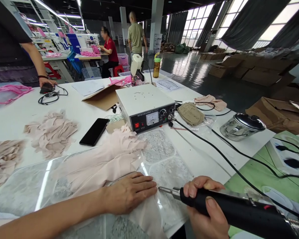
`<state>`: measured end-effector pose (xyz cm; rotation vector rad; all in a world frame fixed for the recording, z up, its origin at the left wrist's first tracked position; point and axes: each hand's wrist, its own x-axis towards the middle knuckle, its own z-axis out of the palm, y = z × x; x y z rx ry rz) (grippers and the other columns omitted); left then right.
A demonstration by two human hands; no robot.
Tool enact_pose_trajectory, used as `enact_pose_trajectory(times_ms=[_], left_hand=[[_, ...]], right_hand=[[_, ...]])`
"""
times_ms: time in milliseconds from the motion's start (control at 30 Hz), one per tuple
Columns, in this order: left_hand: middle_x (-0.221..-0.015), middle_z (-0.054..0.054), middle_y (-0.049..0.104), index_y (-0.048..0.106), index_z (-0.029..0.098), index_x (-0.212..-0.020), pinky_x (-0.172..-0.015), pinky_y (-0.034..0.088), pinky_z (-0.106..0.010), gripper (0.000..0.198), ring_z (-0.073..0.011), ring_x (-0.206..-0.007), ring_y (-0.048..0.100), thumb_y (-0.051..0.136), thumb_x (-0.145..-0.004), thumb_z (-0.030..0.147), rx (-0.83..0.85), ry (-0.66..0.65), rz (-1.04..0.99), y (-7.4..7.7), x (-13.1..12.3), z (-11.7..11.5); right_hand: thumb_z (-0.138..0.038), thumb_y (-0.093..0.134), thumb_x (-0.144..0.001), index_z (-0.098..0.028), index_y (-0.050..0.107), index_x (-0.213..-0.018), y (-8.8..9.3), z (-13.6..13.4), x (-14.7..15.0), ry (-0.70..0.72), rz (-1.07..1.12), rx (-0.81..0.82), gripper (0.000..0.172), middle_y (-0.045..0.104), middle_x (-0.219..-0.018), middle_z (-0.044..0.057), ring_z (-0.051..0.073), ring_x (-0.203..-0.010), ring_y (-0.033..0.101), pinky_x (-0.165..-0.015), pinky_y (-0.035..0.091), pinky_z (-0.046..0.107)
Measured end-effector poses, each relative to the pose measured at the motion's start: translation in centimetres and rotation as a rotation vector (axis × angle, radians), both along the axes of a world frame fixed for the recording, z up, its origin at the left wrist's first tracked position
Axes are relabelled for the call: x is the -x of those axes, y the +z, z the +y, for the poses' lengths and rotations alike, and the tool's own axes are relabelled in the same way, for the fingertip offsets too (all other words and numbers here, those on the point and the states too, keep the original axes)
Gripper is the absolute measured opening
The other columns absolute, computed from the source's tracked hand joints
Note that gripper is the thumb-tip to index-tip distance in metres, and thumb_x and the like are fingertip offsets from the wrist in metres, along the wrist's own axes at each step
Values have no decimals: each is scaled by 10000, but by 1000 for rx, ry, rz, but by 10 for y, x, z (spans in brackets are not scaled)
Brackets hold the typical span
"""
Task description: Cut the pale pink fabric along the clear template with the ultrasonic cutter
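My left hand (131, 192) lies flat with fingers stretched out on thin beige fabric (149, 212) over a glossy, grey marbled sheet (171, 172). In my right hand (209, 209) is a black ultrasonic cutter handpiece (229, 205), its metal tip pointing left, close to the left fingertips. I cannot tell whether the tip touches the fabric. More beige fabric pieces (109, 149) are heaped just beyond my left hand. A cable (209, 142) runs to the front of a white control box (149, 99) with a dial and a red switch.
A black phone (94, 132) lies left of the box. Loose fabric piles (51, 134) cover the table's left side. At right stand a lidded pot (241, 127) and a power strip (286, 156). A person's hand (47, 83) rests on a black object at far left.
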<state>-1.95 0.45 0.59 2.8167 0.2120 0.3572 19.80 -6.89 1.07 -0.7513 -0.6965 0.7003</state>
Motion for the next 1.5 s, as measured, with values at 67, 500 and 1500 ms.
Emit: enact_pose_trajectory(times_ms=[67, 500, 1500], left_hand=[[-1363, -135, 605, 398, 122, -1453, -1104, 395, -368, 449, -243, -1326, 516, 404, -1004, 135, -1, 1, 13, 2, 0, 1], [-1355, -137, 609, 551, 145, -1339, -1071, 468, -409, 332, -268, -1286, 552, 456, -1032, 226, -16, 42, 58, 10, -5, -2], [-1450, -117, 529, 551, 171, -1313, -1141, 418, -421, 316, -259, -1365, 480, 523, -1019, 285, 72, 51, 133, 10, 1, 1]], right_hand=[[-287, 595, -815, -221, 571, -835, 0, -6, 0, 11, 36, 7, 74, 510, -736, -24, 96, -496, 507, -451, 471, 260], [-366, 618, -848, -225, 569, -840, 1, -19, 7, 109, 125, 34, 150, 497, -743, -26, 100, -478, 538, -444, 484, 268], [-343, 618, -857, -248, 633, -917, -10, -20, 8, 127, 215, 18, 113, 542, -818, -13, 86, -532, 562, -502, 498, 246]])
